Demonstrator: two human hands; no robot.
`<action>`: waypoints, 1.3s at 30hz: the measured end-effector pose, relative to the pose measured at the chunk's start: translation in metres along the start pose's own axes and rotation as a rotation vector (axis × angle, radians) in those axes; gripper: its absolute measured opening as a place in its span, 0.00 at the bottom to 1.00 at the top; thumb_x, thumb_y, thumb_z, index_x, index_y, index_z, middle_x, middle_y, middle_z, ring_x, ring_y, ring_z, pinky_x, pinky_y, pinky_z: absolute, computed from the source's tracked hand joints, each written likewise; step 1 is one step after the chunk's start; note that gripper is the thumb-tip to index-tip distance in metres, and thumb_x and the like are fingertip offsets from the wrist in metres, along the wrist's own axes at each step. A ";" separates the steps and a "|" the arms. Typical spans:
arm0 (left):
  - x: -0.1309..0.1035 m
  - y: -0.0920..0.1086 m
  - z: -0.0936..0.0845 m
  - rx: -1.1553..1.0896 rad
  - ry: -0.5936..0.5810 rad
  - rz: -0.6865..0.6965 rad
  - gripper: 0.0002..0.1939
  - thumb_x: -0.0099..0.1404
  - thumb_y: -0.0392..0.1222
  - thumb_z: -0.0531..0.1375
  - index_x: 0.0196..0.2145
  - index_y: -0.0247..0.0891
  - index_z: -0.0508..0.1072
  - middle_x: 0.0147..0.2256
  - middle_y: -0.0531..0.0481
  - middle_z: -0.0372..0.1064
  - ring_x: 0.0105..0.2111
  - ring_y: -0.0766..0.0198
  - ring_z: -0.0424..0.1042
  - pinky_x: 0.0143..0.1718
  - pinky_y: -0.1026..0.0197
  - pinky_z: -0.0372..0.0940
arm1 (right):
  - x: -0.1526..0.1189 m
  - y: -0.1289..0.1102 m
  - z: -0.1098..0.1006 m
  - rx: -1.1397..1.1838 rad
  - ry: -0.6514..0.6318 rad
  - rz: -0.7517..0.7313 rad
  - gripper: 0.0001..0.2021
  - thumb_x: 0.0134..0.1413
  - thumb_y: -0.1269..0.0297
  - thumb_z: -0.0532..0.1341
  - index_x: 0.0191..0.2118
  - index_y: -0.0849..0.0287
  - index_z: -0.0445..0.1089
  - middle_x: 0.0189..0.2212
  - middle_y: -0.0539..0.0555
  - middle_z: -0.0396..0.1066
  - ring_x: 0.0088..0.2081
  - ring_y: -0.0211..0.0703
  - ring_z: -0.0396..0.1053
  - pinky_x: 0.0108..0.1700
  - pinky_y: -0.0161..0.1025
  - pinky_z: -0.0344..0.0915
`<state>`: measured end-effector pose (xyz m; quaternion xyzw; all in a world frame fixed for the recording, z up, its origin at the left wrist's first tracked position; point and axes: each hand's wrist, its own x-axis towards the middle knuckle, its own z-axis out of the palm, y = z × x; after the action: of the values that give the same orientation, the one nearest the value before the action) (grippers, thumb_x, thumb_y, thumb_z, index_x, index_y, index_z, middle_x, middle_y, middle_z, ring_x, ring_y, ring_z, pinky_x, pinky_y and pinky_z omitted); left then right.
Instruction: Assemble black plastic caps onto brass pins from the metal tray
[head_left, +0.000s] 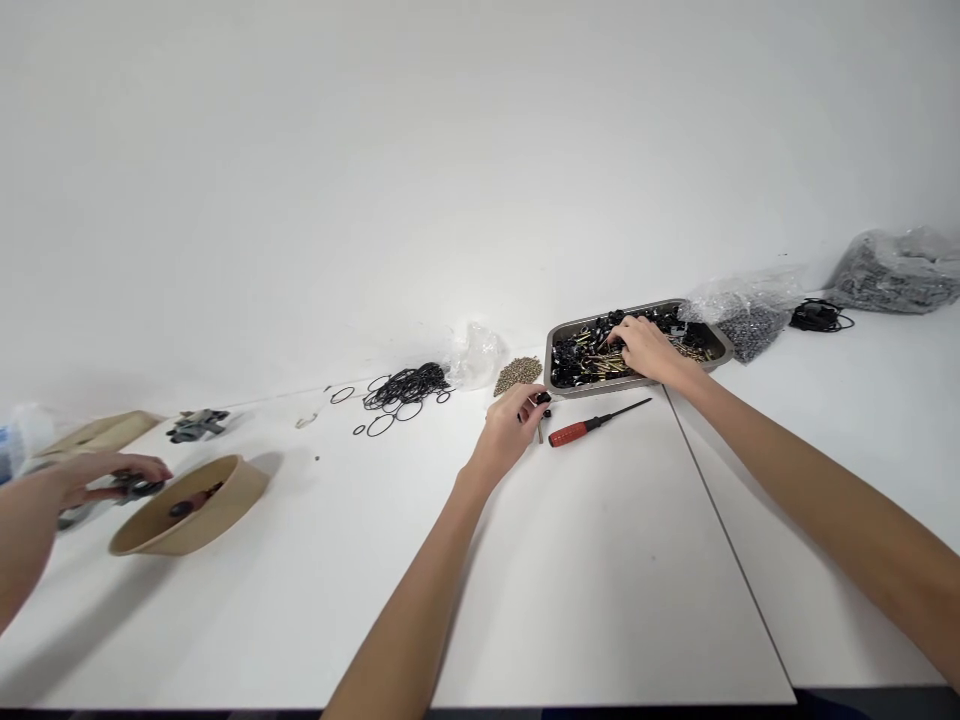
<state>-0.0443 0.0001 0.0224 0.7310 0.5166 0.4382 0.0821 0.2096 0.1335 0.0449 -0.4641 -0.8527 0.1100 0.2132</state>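
My left hand is closed in a pinch around a small black part above the white table. Just below its fingertips shows a thin brass-coloured pin, partly hidden by the fingers. My right hand reaches into a metal tray heaped with black pieces and long brass-coloured screws. Its fingers are bent together into the heap, and what lies between their tips is too small to make out. In front of the tray lies a screwdriver with a red handle, its shaft pointing right.
Left of the tray are a pile of small brass pieces, a clear plastic bag and black rubber rings. Bagged dark parts stand right. At far left, another person's hand holds a dark part beside a tan bowl.
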 end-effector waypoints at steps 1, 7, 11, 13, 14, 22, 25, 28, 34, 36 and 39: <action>0.000 0.000 0.000 0.005 -0.002 0.003 0.10 0.66 0.46 0.60 0.41 0.42 0.77 0.32 0.49 0.72 0.26 0.66 0.69 0.29 0.63 0.69 | 0.000 -0.004 0.002 0.021 -0.001 -0.024 0.17 0.59 0.78 0.56 0.50 0.62 0.75 0.52 0.66 0.68 0.57 0.60 0.63 0.60 0.53 0.59; 0.000 0.003 0.000 0.044 -0.030 0.012 0.09 0.66 0.43 0.59 0.42 0.43 0.77 0.31 0.51 0.71 0.23 0.68 0.66 0.28 0.63 0.66 | 0.006 -0.016 0.015 0.199 -0.235 -0.101 0.15 0.62 0.67 0.59 0.53 0.59 0.72 0.49 0.61 0.68 0.46 0.49 0.69 0.50 0.43 0.65; 0.000 0.003 0.000 0.054 -0.045 0.008 0.09 0.66 0.42 0.59 0.42 0.42 0.77 0.31 0.51 0.71 0.23 0.68 0.67 0.28 0.63 0.67 | 0.011 -0.011 0.020 0.197 -0.229 -0.085 0.11 0.61 0.68 0.60 0.48 0.60 0.72 0.44 0.59 0.68 0.40 0.45 0.67 0.43 0.39 0.62; 0.000 0.003 0.000 0.059 -0.044 0.019 0.09 0.66 0.41 0.59 0.42 0.42 0.77 0.31 0.51 0.72 0.23 0.68 0.67 0.28 0.63 0.66 | 0.013 -0.009 0.022 0.207 -0.223 -0.089 0.08 0.59 0.71 0.60 0.44 0.60 0.71 0.40 0.57 0.69 0.37 0.43 0.66 0.40 0.37 0.60; 0.000 0.002 0.000 0.065 -0.042 0.027 0.08 0.67 0.41 0.59 0.42 0.41 0.77 0.31 0.51 0.71 0.23 0.69 0.67 0.28 0.64 0.66 | 0.013 -0.008 0.023 0.216 -0.218 -0.090 0.07 0.58 0.72 0.60 0.42 0.60 0.71 0.39 0.56 0.70 0.36 0.42 0.65 0.39 0.36 0.59; -0.001 0.002 -0.001 0.102 -0.023 0.094 0.09 0.69 0.41 0.58 0.44 0.40 0.76 0.33 0.51 0.72 0.23 0.70 0.66 0.28 0.65 0.67 | 0.007 -0.016 0.019 0.310 -0.081 -0.016 0.04 0.54 0.75 0.61 0.32 0.61 0.71 0.32 0.53 0.73 0.32 0.38 0.67 0.36 0.34 0.59; -0.001 0.002 -0.002 0.113 -0.024 0.097 0.09 0.69 0.41 0.58 0.44 0.40 0.75 0.32 0.51 0.72 0.23 0.70 0.66 0.28 0.65 0.67 | 0.008 -0.013 0.012 0.327 0.030 0.058 0.05 0.54 0.76 0.61 0.34 0.62 0.73 0.34 0.56 0.76 0.36 0.41 0.70 0.40 0.36 0.64; 0.000 0.003 -0.003 0.119 -0.038 0.085 0.09 0.69 0.41 0.58 0.44 0.39 0.75 0.32 0.51 0.71 0.23 0.70 0.67 0.29 0.65 0.67 | 0.011 -0.005 0.001 0.340 0.106 0.119 0.05 0.55 0.75 0.61 0.35 0.62 0.75 0.36 0.58 0.77 0.38 0.44 0.73 0.44 0.39 0.67; 0.000 0.004 -0.004 0.102 -0.054 0.057 0.09 0.68 0.40 0.58 0.44 0.39 0.76 0.33 0.50 0.71 0.24 0.70 0.67 0.29 0.65 0.66 | 0.010 0.014 -0.011 0.222 0.177 0.178 0.13 0.51 0.80 0.59 0.39 0.61 0.77 0.42 0.60 0.77 0.45 0.50 0.74 0.52 0.47 0.69; 0.000 0.004 -0.004 0.099 -0.057 0.047 0.09 0.68 0.40 0.58 0.44 0.39 0.76 0.33 0.50 0.71 0.24 0.70 0.66 0.29 0.65 0.66 | 0.009 0.013 -0.009 0.156 0.186 0.143 0.15 0.51 0.80 0.59 0.43 0.61 0.77 0.48 0.62 0.75 0.51 0.54 0.71 0.56 0.51 0.67; 0.000 0.005 -0.003 0.084 -0.057 0.037 0.09 0.68 0.41 0.58 0.43 0.40 0.77 0.32 0.50 0.71 0.23 0.70 0.66 0.30 0.65 0.66 | 0.007 0.001 -0.001 0.122 0.002 -0.006 0.15 0.57 0.75 0.60 0.48 0.61 0.77 0.52 0.62 0.73 0.54 0.54 0.69 0.58 0.50 0.65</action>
<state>-0.0437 -0.0032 0.0271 0.7554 0.5183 0.3967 0.0578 0.2072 0.1402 0.0474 -0.4477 -0.8456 0.1605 0.2423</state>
